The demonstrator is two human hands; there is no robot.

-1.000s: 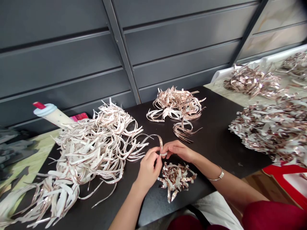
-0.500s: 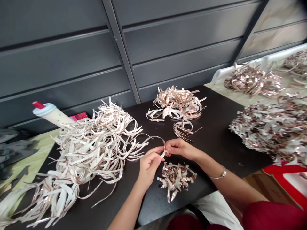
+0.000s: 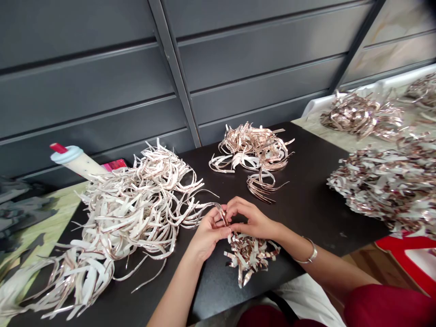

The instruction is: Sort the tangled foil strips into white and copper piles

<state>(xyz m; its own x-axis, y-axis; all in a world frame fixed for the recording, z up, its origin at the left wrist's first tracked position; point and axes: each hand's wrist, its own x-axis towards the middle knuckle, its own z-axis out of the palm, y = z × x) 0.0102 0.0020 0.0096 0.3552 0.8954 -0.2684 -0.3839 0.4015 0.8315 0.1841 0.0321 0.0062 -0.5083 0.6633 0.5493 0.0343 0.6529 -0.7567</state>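
Note:
A thin rose-gold and white strip [image 3: 222, 213] is pinched between my two hands over the black table. My left hand [image 3: 209, 232] grips it with the thumb and fingers closed, and the strip arches off to the left. Curled over the strip's near end, my right hand [image 3: 250, 219] has its thumb and fingertips together beside the left thumb. Just below my hands lies a small heap of short folded strips [image 3: 252, 256]. To the left spreads a large tangle of long strips [image 3: 136, 218].
A smaller bundle of rose-gold strips [image 3: 254, 145] lies at the back of the black table [image 3: 303, 190]. On the right is a big pile of short pieces [image 3: 388, 181], with another bundle [image 3: 363, 116] behind. A lidded cup [image 3: 76, 161] leans at the left by the grey wall [image 3: 259, 59].
Both hands have come slightly lower, closer to the small heap. The right hand's fingers have curled over the strip, and the strip's arch is shorter.

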